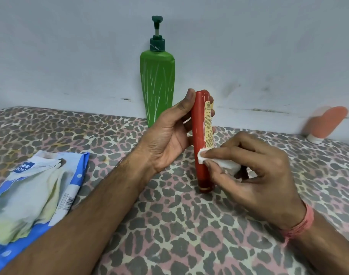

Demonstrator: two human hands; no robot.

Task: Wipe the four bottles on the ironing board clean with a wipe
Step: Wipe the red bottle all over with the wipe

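Note:
A tall red bottle (199,135) with a yellow label is upright at the centre, its cap end down near the board. My left hand (165,133) grips its upper half, thumb at the top. My right hand (249,167) pinches a folded white wipe (227,163) and presses it against the bottle's lower half. A green pump bottle (157,84) stands behind it against the wall. A peach-coloured bottle (328,122) with a white cap leans on the wall at the far right.
The board (169,225) has a grey and pink leopard-print cover. A blue pack of wipes (30,195) lies at the left near my left forearm. A pale wall rises right behind the bottles.

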